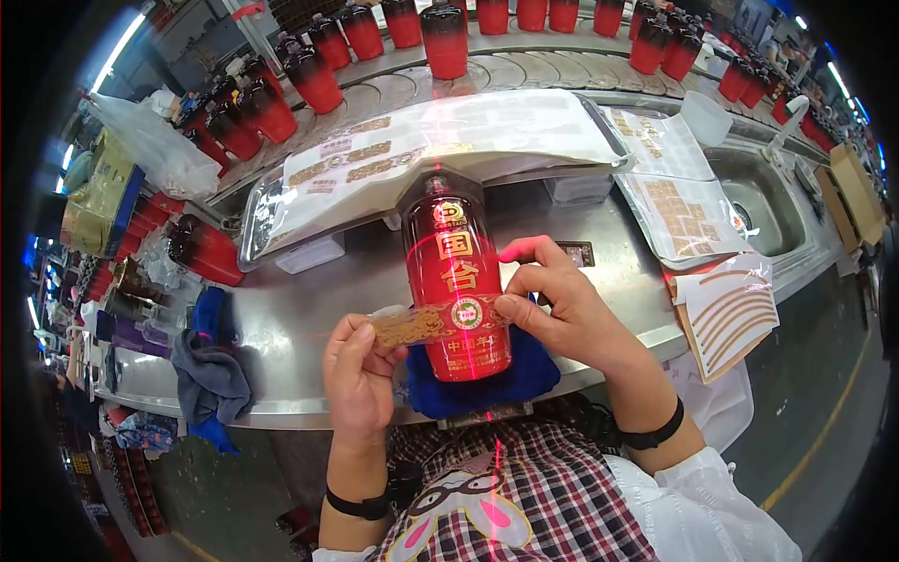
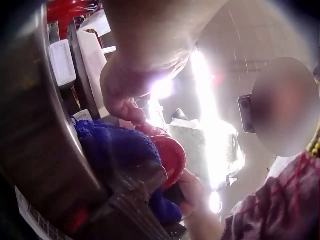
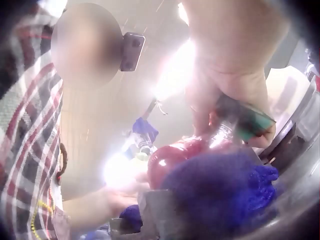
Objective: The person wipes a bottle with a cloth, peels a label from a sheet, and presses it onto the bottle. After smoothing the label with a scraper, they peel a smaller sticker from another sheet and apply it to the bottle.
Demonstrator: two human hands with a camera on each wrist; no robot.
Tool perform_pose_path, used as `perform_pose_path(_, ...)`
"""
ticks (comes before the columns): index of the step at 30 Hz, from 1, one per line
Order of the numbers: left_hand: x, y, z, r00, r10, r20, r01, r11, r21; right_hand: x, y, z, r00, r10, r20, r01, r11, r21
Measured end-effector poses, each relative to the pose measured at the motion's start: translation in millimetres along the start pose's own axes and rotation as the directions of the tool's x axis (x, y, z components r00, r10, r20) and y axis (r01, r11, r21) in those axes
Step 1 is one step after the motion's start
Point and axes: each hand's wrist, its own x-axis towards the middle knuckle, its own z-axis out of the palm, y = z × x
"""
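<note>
A red bottle [image 1: 454,253] with gold characters and a dark neck lies tilted back on a blue cloth [image 1: 534,375]. Across its lower front runs a gold patterned label strip [image 1: 412,326] with a round green-and-white seal. My left hand [image 1: 361,375] pinches the strip's left end, off the bottle's side. At the strip's right end is my right hand [image 1: 576,314], thumb and fingertip on it against the bottle, another finger extended higher up. In the right wrist view a dark and green thing [image 3: 255,125] shows by that hand's fingers; its kind is unclear.
Behind the bottle, a tray with white label sheets [image 1: 375,155] spans the bench. More sheets [image 1: 674,215] lie right, beside a sink [image 1: 773,220]. Red bottles [image 1: 445,42] stand on a conveyor beyond. A grey cloth [image 1: 211,375] hangs over the left edge.
</note>
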Motion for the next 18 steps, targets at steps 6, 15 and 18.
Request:
perform_pose_path(6, 2.1, -1.7, -1.4, 1.000, 0.012, 0.016, -0.013, 1.000, 0.016, 0.3, 2.0, 0.2, 1.000, 0.030, 0.009, -0.030, 0.999, 0.017)
perform_pose_path(15, 3.5, -6.1, 0.5, 0.999, 0.034, -0.020, -0.031, 0.990, 0.136, 0.2, 2.3, 1.5, 1.000, 0.029, -0.002, -0.029, 0.999, 0.023)
perform_pose_path(18, 3.9, -7.2, 2.6, 0.999, 0.034, -0.040, -0.027, 0.985, 0.170, 0.4, 3.6, 1.9, 1.000, 0.015, -0.005, -0.015, 1.000, 0.019)
